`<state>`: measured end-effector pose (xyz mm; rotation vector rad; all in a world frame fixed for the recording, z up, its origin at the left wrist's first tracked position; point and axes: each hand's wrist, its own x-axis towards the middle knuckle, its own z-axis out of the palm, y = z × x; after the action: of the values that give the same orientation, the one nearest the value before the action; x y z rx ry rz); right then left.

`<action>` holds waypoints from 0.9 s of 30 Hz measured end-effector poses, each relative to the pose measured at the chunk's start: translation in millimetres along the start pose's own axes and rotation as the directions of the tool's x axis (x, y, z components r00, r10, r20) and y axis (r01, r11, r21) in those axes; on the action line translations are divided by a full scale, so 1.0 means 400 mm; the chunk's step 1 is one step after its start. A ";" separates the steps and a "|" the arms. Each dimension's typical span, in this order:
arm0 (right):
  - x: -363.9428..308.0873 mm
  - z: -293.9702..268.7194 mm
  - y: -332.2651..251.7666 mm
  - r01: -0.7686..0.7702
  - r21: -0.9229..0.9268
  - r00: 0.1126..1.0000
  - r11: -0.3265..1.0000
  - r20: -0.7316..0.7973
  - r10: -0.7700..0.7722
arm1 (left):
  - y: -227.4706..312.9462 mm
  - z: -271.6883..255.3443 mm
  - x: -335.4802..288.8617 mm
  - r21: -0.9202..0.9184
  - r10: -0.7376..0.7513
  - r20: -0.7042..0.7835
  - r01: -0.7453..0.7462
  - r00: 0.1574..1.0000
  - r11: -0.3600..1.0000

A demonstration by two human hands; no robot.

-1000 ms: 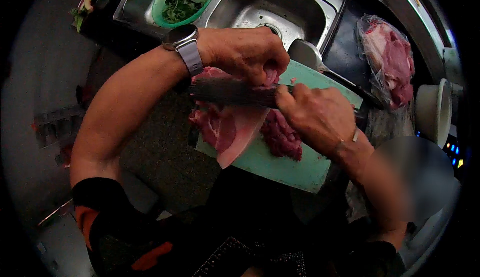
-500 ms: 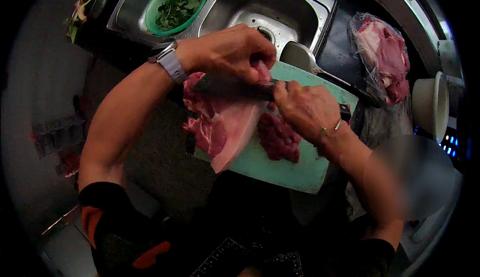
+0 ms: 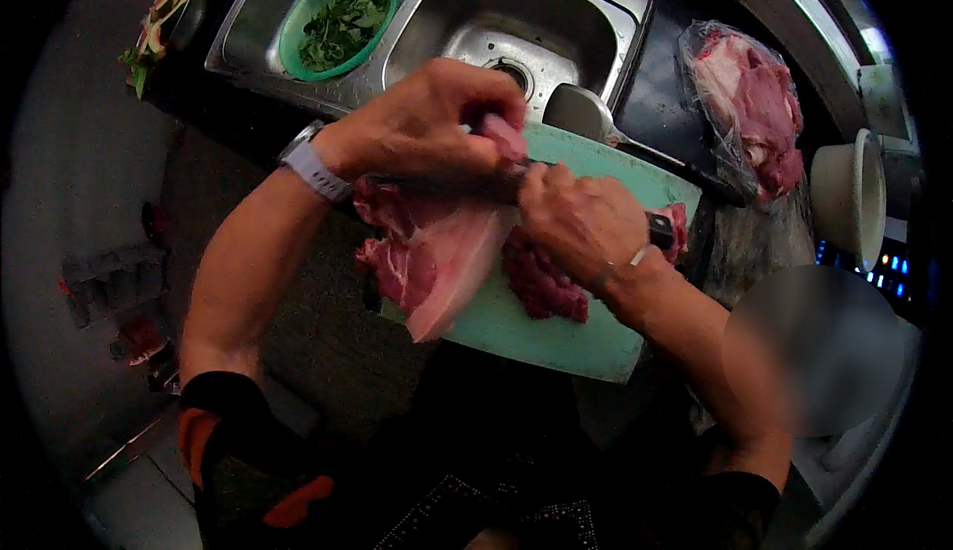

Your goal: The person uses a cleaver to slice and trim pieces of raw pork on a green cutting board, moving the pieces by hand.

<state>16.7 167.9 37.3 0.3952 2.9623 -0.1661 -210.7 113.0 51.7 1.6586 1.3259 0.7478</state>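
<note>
No text, label, brand, number or sign can be read on any of the things or surfaces in view.

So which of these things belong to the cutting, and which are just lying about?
Apparently in use:
left hand, gripping a meat piece
right hand, gripping the knife
large meat slab
dark red meat pile
pale green board

Apparently lying about:
green bowl of leaves
bagged meat
white tub

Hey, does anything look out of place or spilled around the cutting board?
Slightly: the meat slab sticks out past the left edge of the board, so part seems unsupported. No clear spill or damage shows, though the knife is blurred.
</note>
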 end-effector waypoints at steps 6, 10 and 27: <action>-0.098 -0.014 0.048 0.026 -0.105 0.994 0.994 -0.101 -0.036 | -0.087 -0.025 -0.100 -0.246 -0.234 -0.310 0.160 0.922 0.956; -0.086 -0.044 0.034 0.111 -0.112 0.980 0.988 -0.151 -0.127 | -0.103 -0.036 -0.078 -0.143 -0.140 -0.378 0.091 0.915 0.986; 0.088 -0.026 0.142 0.120 0.060 0.981 0.991 0.147 -0.128 | -0.202 0.012 0.081 -0.333 -0.103 -0.154 0.047 0.983 0.942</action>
<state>-3.2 232.6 36.7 0.1940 2.8383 -0.2739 -234.4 148.4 -24.4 1.2948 1.2917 1.0228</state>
